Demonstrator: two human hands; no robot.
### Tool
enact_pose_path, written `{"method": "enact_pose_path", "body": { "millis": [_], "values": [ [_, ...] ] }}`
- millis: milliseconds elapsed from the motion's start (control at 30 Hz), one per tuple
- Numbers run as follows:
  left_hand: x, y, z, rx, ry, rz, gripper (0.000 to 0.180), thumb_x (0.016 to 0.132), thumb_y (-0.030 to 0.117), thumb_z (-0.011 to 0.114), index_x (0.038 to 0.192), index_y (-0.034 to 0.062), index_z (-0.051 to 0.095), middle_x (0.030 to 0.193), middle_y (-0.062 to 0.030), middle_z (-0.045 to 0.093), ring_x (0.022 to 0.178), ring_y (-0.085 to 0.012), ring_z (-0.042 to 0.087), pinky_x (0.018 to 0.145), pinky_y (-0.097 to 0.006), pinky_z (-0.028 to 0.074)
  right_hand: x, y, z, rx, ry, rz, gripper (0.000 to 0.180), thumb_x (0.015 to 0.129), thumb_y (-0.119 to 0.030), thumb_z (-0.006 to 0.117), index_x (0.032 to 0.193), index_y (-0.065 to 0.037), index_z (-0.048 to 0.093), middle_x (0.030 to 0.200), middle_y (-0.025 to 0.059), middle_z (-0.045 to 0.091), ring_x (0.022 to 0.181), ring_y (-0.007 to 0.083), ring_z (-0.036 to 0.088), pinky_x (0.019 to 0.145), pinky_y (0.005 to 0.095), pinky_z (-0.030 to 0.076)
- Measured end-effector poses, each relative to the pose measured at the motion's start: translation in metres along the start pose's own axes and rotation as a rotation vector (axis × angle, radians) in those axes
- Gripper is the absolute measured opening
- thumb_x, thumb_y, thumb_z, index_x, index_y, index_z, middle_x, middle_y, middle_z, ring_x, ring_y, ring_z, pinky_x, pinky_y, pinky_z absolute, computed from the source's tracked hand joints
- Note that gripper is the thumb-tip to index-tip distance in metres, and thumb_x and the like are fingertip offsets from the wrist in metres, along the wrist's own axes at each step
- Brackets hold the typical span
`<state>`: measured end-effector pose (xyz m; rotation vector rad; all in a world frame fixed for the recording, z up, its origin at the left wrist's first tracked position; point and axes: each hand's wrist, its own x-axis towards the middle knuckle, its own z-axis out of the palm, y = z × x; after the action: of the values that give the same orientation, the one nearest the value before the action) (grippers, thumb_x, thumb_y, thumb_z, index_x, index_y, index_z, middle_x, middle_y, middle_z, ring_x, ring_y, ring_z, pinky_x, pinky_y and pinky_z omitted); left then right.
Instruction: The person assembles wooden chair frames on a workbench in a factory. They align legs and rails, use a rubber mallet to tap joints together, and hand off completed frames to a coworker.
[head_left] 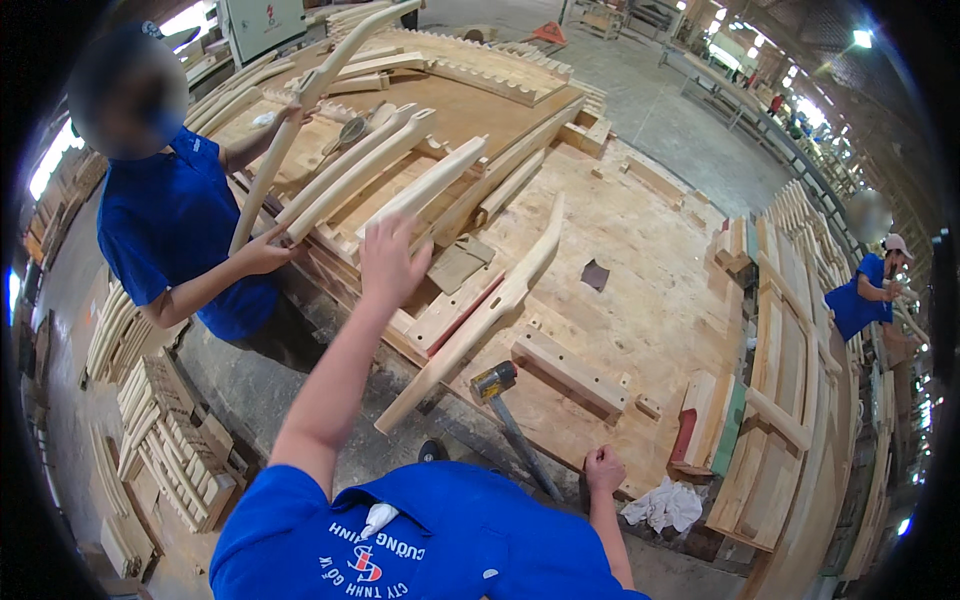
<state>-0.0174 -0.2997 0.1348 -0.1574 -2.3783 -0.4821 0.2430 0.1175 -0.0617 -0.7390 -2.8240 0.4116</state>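
Note:
My left hand [392, 262] reaches out over the bench with thumb and fingers apart. Its fingertips are at the lower end of a pale shaped wooden leg [435, 182]; whether they touch it I cannot tell. My right hand [605, 468] rests curled at the bench's near edge, nothing showing in it. Between my arms a long curved wooden leg [490, 318] lies aslant, its near end jutting past the edge. A mallet [494, 382] lies right of it, handle toward me. Beyond the mallet is a drilled wooden block [568, 375].
At the left, a co-worker in a blue shirt [190, 215] holds a long curved wooden piece [275, 150]. A white rag [664, 505] lies by my right hand. Wooden frames [780, 400] stand at the right. A dark sandpaper scrap [595, 275] lies on the plywood bench top [650, 250].

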Motion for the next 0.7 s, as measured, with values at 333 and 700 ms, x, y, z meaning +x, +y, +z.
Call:
{"method": "enact_pose_path", "body": {
  "millis": [333, 700],
  "values": [
    [0.119, -0.036, 0.036, 0.202, -0.835, -0.351, 0.047, 0.079, 0.021, 0.062, 0.123, 0.0115, 0.049, 0.124, -0.0126, 0.056, 0.118, -0.0319, 0.051, 0.087, -0.052, 0.044, 0.000, -0.004, -0.001, 0.083, 0.052, -0.022, 0.016, 0.072, -0.027, 0.061, 0.065, -0.013, 0.059, 0.063, 0.0123, 0.062, 0.059, 0.0346, 0.061, 0.057, 0.0459, 0.047],
    [0.058, 0.022, 0.033, 0.357, -0.052, 0.415, 0.052, 0.082, 0.012, 0.052, 0.132, 0.0216, 0.046, 0.106, -0.0038, 0.052, 0.106, -0.0206, 0.048, 0.093, -0.042, 0.032, -0.004, 0.004, -0.007, 0.067, -0.049, -0.016, 0.018, 0.074, -0.029, 0.060, 0.070, -0.012, 0.062, 0.066, 0.0107, 0.063, 0.064, 0.0323, 0.062, 0.060, 0.0438, 0.047]
  ]
}}
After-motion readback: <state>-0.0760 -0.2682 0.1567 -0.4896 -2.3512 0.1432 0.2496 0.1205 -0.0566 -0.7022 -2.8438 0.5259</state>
